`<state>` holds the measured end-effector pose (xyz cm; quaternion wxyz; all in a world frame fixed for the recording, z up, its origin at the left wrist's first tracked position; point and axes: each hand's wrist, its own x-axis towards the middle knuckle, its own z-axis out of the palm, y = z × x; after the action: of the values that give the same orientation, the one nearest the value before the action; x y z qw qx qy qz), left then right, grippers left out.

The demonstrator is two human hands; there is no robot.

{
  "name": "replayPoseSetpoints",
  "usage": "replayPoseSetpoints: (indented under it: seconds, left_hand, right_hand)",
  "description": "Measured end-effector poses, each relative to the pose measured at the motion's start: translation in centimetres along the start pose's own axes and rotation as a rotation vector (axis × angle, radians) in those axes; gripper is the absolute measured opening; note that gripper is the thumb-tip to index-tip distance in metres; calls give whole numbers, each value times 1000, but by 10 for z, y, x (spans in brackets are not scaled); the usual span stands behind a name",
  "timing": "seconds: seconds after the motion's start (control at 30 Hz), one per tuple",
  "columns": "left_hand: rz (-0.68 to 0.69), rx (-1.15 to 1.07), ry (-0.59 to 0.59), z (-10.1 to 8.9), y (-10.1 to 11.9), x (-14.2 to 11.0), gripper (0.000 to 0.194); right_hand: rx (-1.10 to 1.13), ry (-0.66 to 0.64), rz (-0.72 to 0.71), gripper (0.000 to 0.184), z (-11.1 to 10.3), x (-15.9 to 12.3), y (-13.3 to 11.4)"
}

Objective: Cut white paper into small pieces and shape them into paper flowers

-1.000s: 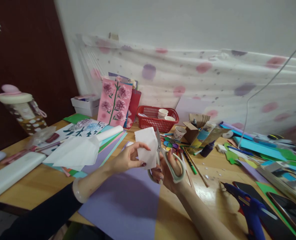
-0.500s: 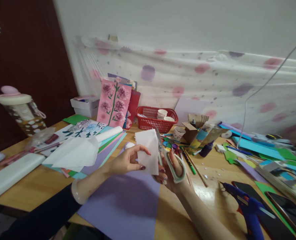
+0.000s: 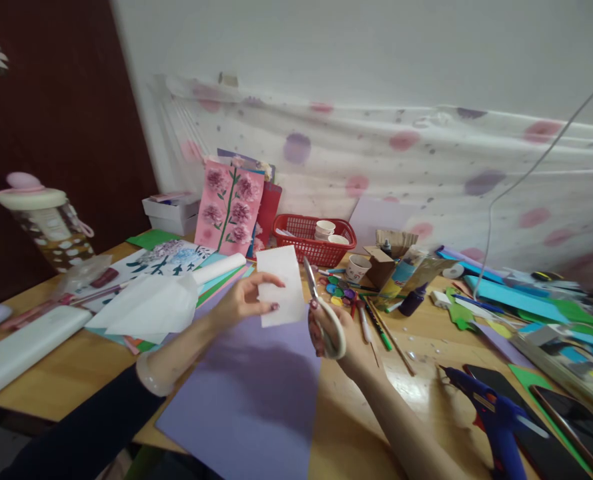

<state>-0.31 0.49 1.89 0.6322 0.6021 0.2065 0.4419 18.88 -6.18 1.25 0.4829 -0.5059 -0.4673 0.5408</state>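
Note:
Between thumb and fingers, my left hand [image 3: 243, 298] pinches a small white sheet of paper [image 3: 282, 283] by its left side, raised above a large purple sheet [image 3: 246, 400]. My right hand [image 3: 333, 330] grips a pair of scissors [image 3: 312, 280] by their pale handles. The blades are closed together and point up, just right of the white sheet and apart from it. Part of the handles is hidden behind my fingers.
A red basket [image 3: 316, 250] with paper cups stands at the back. Paint pots [image 3: 340, 288], pens and brushes lie right of centre. A blue glue gun [image 3: 496, 413] rests at the right front. Stacked papers and white tissue [image 3: 146, 307] lie on the left.
The scissors have closed and moved away from the white paper's right edge. My left hand has shifted the paper left and slightly up, and the sheet now faces me flatter.

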Motion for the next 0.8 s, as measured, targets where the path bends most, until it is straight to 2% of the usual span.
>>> replayPoseSetpoints:
  seconds: [0.1, 0.17, 0.23, 0.3, 0.43, 0.5, 0.57, 0.67, 0.73, 0.8]
  left_hand:
    - [77, -57, 264, -13, 11, 6, 22]
    - [64, -58, 339, -20, 13, 8, 23]
    - [34, -38, 340, -24, 11, 8, 28]
    - [13, -19, 295, -22, 9, 7, 35]
    - [2, 9, 198, -14, 6, 2, 51]
    - [-14, 18, 162, -11, 6, 0, 56]
    - [-36, 31, 116, -8, 5, -2, 60]
    - [-62, 73, 21, -3, 1, -5, 63]
    - [-82, 119, -29, 4, -3, -7, 60]
    - [-95, 164, -49, 11, -7, -9, 52]
  right_hand:
    - [-489, 131, -152, 36, -2, 3, 13]
    - [-832, 142, -297, 27, -1, 1, 22]
    - [-1090, 80, -364, 17, 1, -3, 26]
    - [-1253, 10, -390, 12, 4, -8, 25]
    - [-1367, -113, -434, 15, 7, -15, 19]
    - [-1329, -121, -445, 23, 6, -14, 16]
    - [-1147, -56, -429, 32, 6, -11, 14]
    - [-521, -35, -302, 39, 5, -5, 14]
    - [-92, -130, -181, 43, 5, -2, 15]
    - [156, -224, -85, 42, 6, 0, 18]
